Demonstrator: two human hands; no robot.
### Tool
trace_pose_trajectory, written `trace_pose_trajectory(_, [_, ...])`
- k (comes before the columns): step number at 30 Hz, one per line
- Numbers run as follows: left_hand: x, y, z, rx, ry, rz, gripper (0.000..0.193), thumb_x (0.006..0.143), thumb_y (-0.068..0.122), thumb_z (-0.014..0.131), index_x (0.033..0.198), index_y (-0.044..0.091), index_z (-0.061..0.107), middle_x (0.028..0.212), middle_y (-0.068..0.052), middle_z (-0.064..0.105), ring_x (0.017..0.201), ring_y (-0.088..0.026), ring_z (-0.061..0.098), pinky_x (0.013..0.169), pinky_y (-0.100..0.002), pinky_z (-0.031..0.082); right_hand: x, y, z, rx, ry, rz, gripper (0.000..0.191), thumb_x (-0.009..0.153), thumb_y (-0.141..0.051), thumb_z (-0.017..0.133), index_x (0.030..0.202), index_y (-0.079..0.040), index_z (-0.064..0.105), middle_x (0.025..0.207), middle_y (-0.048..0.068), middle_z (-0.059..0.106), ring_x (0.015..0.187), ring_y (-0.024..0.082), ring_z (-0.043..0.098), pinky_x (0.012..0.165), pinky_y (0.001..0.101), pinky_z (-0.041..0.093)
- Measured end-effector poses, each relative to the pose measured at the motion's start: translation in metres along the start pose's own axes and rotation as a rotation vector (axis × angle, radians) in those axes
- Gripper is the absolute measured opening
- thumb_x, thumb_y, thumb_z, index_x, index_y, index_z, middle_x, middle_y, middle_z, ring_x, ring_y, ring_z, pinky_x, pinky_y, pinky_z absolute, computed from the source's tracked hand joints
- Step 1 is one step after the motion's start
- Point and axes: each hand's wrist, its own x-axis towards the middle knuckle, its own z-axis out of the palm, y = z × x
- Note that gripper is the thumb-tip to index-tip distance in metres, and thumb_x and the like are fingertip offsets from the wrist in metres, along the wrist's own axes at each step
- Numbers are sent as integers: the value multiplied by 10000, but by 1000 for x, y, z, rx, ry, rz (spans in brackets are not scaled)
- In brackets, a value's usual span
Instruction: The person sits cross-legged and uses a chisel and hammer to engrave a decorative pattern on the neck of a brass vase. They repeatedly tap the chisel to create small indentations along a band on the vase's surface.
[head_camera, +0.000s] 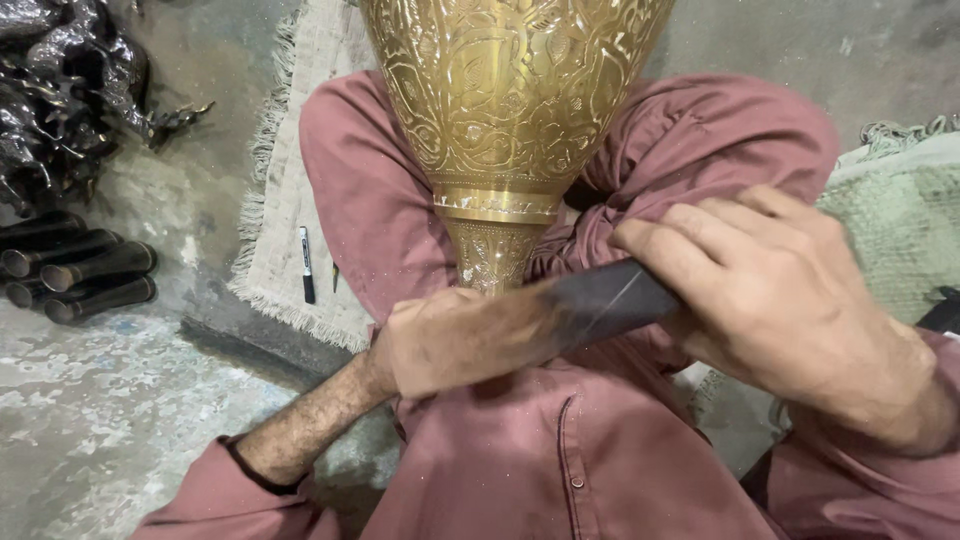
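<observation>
Low in the frame's middle, the left hand (450, 340), blurred, is closed around one end of a dark flat tool (600, 298), and the right hand (780, 290) at centre right wraps its fingers over the other end. Just above them, an engraved brass vase (505, 100) rests on the lap at top centre, narrow neck touching the tool. Farther off, a marker pen (307, 263) lies on a fringed mat (285, 180), with dark metal tubes (80, 275) at far left.

Both hands closed, drawn together in front of the lap

The left hand (450, 340) is curled into a fist, blurred, its bare forearm rising from the lower left with the sleeve pushed back. The right hand (770, 290) comes in from the right, knuckles up, fingers (690, 245) folded over in a grip, wrist bent toward the lower right. The two fists sit close, nearly level.
</observation>
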Motion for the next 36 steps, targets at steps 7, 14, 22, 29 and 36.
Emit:
trace_pose_trajectory(7, [7,31,16,1192,-69,362,529,827,-59,656,1327,109,678,1308,-129,703,1213,-271,692,1021,-379,563,1,-7,2,-256,-110,13,387,788,-270,691,1155,-148,684,941,23,687,872,228,697,774,408,512])
trace_pose_trajectory(14, [17,52,25,929,22,112,432,859,-78,591,1271,40,647,1127,-176,725,1020,-276,748,914,-372,628,4,5,15,-138,-93,143,369,844,-231,666,1194,-116,680,957,38,700,870,242,693,783,393,520])
trace_pose_trajectory(22, [17,48,17,960,0,117,303,922,21,683,1219,4,627,1070,-140,754,948,-272,772,867,-365,640,-2,14,28,1,-161,244,361,848,-210,683,1194,-106,674,974,47,711,865,258,703,745,393,522])
trace_pose_trajectory(29, [13,43,18,992,73,255,354,901,3,674,1245,-26,594,1120,-185,741,1018,-280,767,911,-346,640,-15,13,34,-54,-47,139,404,778,-157,759,1168,-85,678,955,75,724,834,281,714,726,430,547])
trace_pose_trajectory(36, [25,54,13,520,138,18,288,1048,25,628,1315,-8,525,1120,-121,727,1054,-213,776,930,-329,684,-64,27,107,845,317,356,648,794,-213,845,1317,-29,510,1053,36,727,822,101,739,719,299,588])
